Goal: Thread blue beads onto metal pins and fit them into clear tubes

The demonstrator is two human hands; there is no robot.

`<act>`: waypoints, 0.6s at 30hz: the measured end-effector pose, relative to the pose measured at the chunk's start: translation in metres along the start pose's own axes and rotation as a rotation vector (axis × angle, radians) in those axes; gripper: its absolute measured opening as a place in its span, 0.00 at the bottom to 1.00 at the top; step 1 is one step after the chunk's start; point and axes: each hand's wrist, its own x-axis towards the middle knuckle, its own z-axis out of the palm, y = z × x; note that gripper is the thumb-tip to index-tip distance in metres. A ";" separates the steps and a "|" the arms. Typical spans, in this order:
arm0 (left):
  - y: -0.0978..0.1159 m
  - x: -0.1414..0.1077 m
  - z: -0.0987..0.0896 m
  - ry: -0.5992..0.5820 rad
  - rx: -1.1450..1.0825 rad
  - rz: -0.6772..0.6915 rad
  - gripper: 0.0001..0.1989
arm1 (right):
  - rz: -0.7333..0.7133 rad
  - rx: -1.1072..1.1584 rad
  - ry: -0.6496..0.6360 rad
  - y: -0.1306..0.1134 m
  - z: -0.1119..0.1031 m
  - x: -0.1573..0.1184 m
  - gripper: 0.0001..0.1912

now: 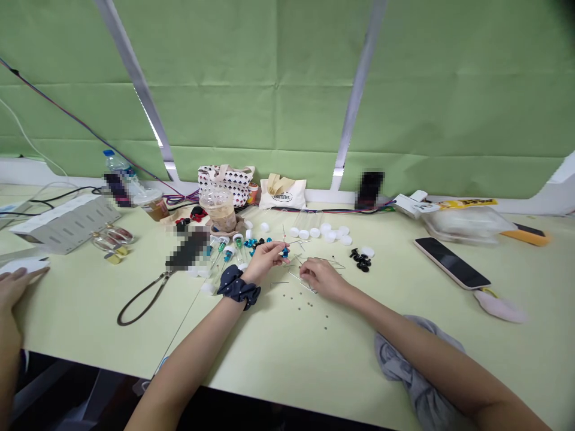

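My left hand (265, 261), with a dark dotted scrunchie (239, 286) on its wrist, pinches a thin pin topped by a blue bead (284, 252) above the pale green table (278, 353). My right hand (318, 279) sits just beside it, fingers curled over several thin metal rods (303, 281). Whether those fingers grip a rod, I cannot tell. Small dark beads (305, 302) lie scattered in front of the hands. Blue beads (256, 244) and small glass vials with coloured tops (224, 254) stand to the left of my left hand.
A co-worker's hand (15, 286) rests on a white object at the far left. Around my hands lie white bottle caps (326, 230), black beads (362, 260), a phone (451, 263), a grey cloth (415, 371), a brown strap (144, 296) and a plastic cup (218, 209).
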 end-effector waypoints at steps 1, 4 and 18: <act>0.000 0.000 0.000 0.005 0.008 -0.004 0.19 | 0.023 0.000 0.003 0.003 0.001 0.000 0.05; 0.001 -0.001 0.001 0.013 0.026 -0.004 0.19 | 0.049 -0.019 -0.019 0.006 0.003 0.000 0.03; -0.004 0.001 -0.002 -0.005 0.043 0.013 0.18 | 0.096 -0.284 -0.162 -0.003 0.007 -0.005 0.07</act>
